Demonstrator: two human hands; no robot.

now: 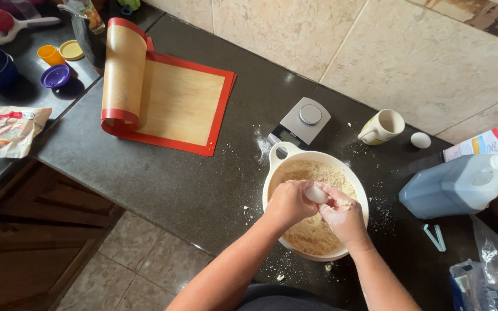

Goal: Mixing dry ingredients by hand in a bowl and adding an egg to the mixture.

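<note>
A white mixing bowl (278, 158) with a handle sits on the dark counter, filled with pale crumbly dough. Both hands are over it. My left hand (288, 203) and my right hand (344, 215) together grip a white egg (316, 194) above the dough, thumbs at its shell. Flour dusts the fingers of my right hand.
A grey kitchen scale (305, 121) stands behind the bowl. A cream mug (383, 126) and a second egg (421, 140) lie to the right, near a blue jug (455, 186). A red-edged baking mat (162, 98), partly rolled, lies left. Small cups (55, 75) sit far left.
</note>
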